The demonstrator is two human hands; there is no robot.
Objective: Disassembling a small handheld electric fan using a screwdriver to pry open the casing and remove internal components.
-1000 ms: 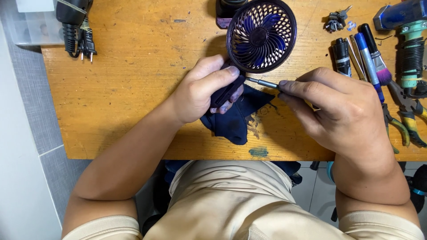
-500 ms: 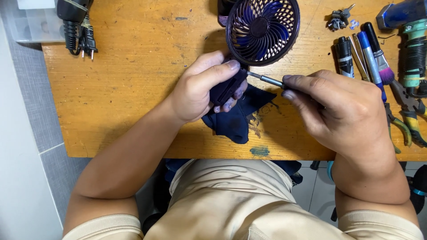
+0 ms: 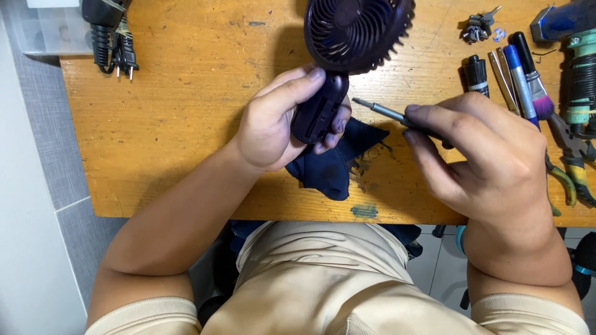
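While the left hand clamps the dark handheld fan, the right hand pinches a screwdriver just beside it

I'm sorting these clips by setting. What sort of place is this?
Probably a small repair or hobby workbench: a scuffed wooden table, hand tools such as green-handled pliers along its right edge, and a small dark handheld fan being worked on with a slim metal screwdriver.
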